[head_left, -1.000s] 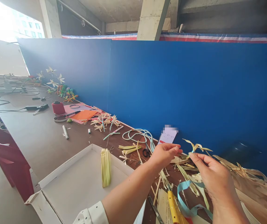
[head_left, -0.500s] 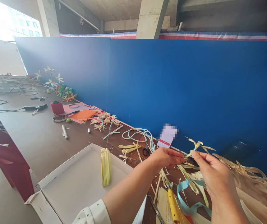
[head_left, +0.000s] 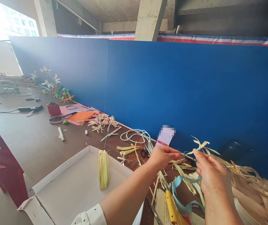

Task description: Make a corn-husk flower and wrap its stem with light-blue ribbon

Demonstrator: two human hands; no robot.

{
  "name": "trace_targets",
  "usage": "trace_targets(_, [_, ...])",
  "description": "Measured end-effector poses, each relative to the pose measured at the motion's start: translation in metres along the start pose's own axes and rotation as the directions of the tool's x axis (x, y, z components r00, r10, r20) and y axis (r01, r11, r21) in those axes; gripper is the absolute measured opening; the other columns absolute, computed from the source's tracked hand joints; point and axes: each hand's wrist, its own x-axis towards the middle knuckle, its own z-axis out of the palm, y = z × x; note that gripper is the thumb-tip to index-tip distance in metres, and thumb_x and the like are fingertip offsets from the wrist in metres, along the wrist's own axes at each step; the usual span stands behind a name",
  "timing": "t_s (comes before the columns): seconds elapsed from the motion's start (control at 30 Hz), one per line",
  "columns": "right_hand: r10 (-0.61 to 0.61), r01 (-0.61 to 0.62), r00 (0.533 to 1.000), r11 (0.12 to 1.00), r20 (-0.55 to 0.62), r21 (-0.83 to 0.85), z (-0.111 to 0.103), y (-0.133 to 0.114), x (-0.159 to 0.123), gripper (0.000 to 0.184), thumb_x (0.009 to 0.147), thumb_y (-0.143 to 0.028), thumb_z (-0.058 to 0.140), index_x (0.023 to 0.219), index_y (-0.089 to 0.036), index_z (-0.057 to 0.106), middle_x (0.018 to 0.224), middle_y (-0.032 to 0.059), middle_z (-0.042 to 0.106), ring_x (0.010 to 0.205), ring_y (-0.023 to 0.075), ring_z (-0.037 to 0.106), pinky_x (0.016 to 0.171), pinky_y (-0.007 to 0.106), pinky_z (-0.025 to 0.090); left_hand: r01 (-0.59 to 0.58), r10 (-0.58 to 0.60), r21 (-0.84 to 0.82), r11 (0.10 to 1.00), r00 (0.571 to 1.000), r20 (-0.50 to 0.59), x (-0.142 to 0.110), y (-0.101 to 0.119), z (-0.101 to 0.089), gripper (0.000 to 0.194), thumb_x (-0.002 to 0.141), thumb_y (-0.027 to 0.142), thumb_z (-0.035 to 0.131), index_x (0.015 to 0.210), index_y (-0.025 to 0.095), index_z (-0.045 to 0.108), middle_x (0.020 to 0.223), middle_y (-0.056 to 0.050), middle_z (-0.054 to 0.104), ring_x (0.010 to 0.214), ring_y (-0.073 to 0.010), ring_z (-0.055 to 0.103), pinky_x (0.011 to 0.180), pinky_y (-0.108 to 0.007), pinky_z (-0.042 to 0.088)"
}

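Since the frame half a second ago, the left hand (head_left: 160,157) has drawn off to the left, leaving a gap between its fingertips and the short, pale-green stem (head_left: 189,153) of a small, pale-yellow flower made of narrow, husk-like strips (head_left: 203,145). The right hand (head_left: 214,176) keeps the flower pinched between thumb and fingers just below its spread petals, raised over the cluttered right part of the long, brown, flat-topped table (head_left: 77,145), before the tall, smooth blue panel (head_left: 182,87). Whether the left fingertips grip anything thin, I cannot tell. The flower should be very light; its strips look dry and papery, likely to crease or split under pressure. The stem probably bears a firm pinch better, so the join under the petals seems the best hold, with the loose tips left untouched.
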Motion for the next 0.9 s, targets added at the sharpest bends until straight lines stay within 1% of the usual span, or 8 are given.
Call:
trace_targets(0.13, [0.078, -0.076, 0.997, 0.990, -0.009, 0.119, 0.002, -0.004, -0.001, 0.037, 0.051, -0.038, 0.083, 0.073, -0.015, 0.063, 0.044, -0.0101, 0.033, 0.040, 0.0020, 0.024, 0.034, 0.014, 0.017, -0.137, 0.172, 0.187, 0.973, 0.967, -0.187, 0.002, 0.004, -0.003, 0.025, 0.066, 0.035, 0.070, 0.080, 0.015, 0.073, 0.076, -0.005, 0.069, 0.069, -0.0124, 0.057, 0.071, -0.026, 0.044])
trace_targets(0.2, [0.118, -0.114, 0.992, 0.986, -0.031, 0.120, 0.004, -0.005, -0.002, 0.038, 0.048, -0.036, 0.084, 0.073, -0.015, 0.064, 0.045, -0.0090, 0.035, 0.041, 0.0022, 0.027, 0.034, 0.013, 0.019, -0.169, 0.209, 0.209, 0.963, 0.960, -0.188, 0.000, 0.005, -0.001, 0.029, 0.069, 0.040, 0.068, 0.085, 0.017, 0.074, 0.075, -0.004, 0.068, 0.066, -0.0117, 0.055, 0.066, -0.025, 0.043])
trace_targets(0.27, [0.160, -0.156, 0.987, 0.978, -0.012, 0.141, 0.006, -0.006, -0.002, 0.040, 0.044, -0.034, 0.086, 0.072, -0.014, 0.064, 0.048, -0.0072, 0.041, 0.042, 0.0023, 0.029, 0.034, 0.013, 0.020, -0.206, 0.235, 0.207, 0.956, 0.964, -0.127, -0.004, 0.007, 0.004, 0.033, 0.070, 0.044, 0.067, 0.089, 0.018, 0.074, 0.071, -0.003, 0.066, 0.063, -0.0108, 0.053, 0.063, -0.024, 0.042])
trace_targets(0.4, [0.180, -0.188, 0.982, 0.959, 0.059, 0.212, 0.010, -0.006, -0.004, 0.041, 0.041, -0.030, 0.087, 0.071, -0.014, 0.064, 0.056, -0.0058, 0.045, 0.046, 0.0023, 0.032, 0.034, 0.013, 0.022, -0.335, 0.353, 0.198, 0.921, 0.933, -0.064, -0.014, 0.016, 0.012, 0.031, 0.074, 0.042, 0.064, 0.090, 0.018, 0.074, 0.071, -0.003, 0.061, 0.062, -0.0091, 0.050, 0.059, -0.022, 0.042])
trace_targets(0.5, [0.188, -0.195, 0.981, 0.955, 0.055, 0.223, 0.010, -0.008, -0.006, 0.039, 0.043, -0.029, 0.086, 0.072, -0.014, 0.064, 0.059, -0.0053, 0.046, 0.047, 0.0024, 0.033, 0.033, 0.013, 0.023, -0.427, 0.440, 0.125, 0.896, 0.891, -0.110, -0.019, 0.025, 0.015, 0.028, 0.077, 0.039, 0.062, 0.090, 0.018, 0.074, 0.075, -0.003, 0.058, 0.062, -0.0081, 0.050, 0.059, -0.021, 0.045])
trace_targets(0.73, [0.223, -0.214, 0.975, 0.956, -0.023, 0.199, 0.011, -0.021, -0.013, 0.037, 0.045, -0.032, 0.084, 0.070, -0.015, 0.061, 0.058, -0.0056, 0.043, 0.045, 0.0015, 0.031, 0.033, 0.012, 0.021, -0.531, 0.477, -0.121, 0.839, 0.824, -0.306, -0.029, 0.052, 0.011, 0.027, 0.070, 0.037, 0.070, 0.086, 0.016, 0.073, 0.077, -0.003, 0.060, 0.055, -0.0059, 0.052, 0.048, -0.018, 0.044])
trace_targets(0.8, [0.222, -0.209, 0.974, 0.957, -0.041, 0.202, 0.012, -0.024, -0.014, 0.036, 0.045, -0.031, 0.083, 0.069, -0.015, 0.060, 0.056, -0.0060, 0.042, 0.045, 0.0015, 0.030, 0.033, 0.011, 0.021, -0.555, 0.485, -0.120, 0.823, 0.797, -0.360, -0.031, 0.058, 0.008, 0.026, 0.070, 0.037, 0.070, 0.083, 0.015, 0.072, 0.076, -0.004, 0.062, 0.057, -0.0068, 0.053, 0.050, -0.019, 0.046])
trace_targets(0.9, [0.204, -0.192, 0.978, 0.958, -0.035, 0.215, 0.012, -0.023, -0.015, 0.036, 0.044, -0.029, 0.082, 0.068, -0.016, 0.059, 0.055, -0.0067, 0.040, 0.044, 0.0018, 0.029, 0.032, 0.012, 0.021, -0.564, 0.518, -0.032, 0.825, 0.778, -0.355, -0.029, 0.059, 0.003, 0.024, 0.070, 0.036, 0.070, 0.081, 0.015, 0.072, 0.082, -0.005, 0.063, 0.059, -0.0070, 0.055, 0.051, -0.019, 0.046])
